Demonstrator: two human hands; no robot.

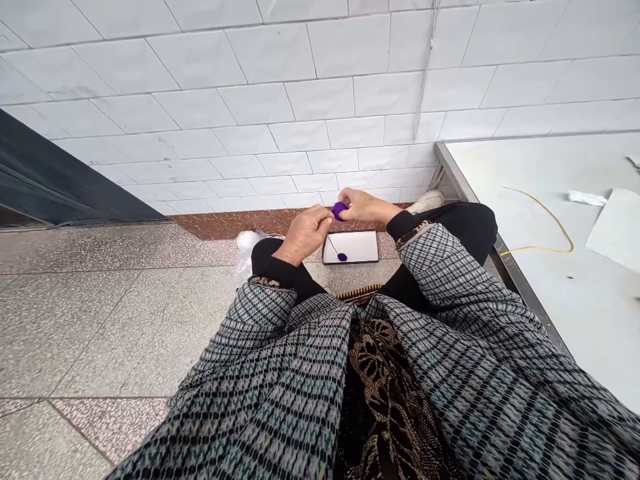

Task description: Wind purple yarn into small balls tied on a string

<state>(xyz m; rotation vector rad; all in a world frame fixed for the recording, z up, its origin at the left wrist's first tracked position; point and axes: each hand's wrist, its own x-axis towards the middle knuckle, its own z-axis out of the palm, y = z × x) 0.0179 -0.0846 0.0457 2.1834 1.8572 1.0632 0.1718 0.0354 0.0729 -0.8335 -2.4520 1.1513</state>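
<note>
A small purple fuzzy ball (340, 211) is held between my two hands, above a shallow box near the wall. My right hand (364, 205) pinches it from the right with thumb and fingers. From the left, my left hand (307, 233) closes its fingertips at the ball's edge; exactly what lies between them is partly hidden. Below the hands is the dark-rimmed box (363, 248) with a white inside. A flat purple fuzzy disc (342, 257) shows against it, with a thin dark stem running up toward my left hand. Whether this stem reaches the fingers, I cannot tell.
On my right stands a white table (530, 193) with a metal edge, bearing a bent yellow strand (557, 230), a white sheet (617, 230) and a crumpled white piece (587, 198). A clear plastic bag (245, 253) lies by my left knee. A tiled wall (260, 127) rises ahead.
</note>
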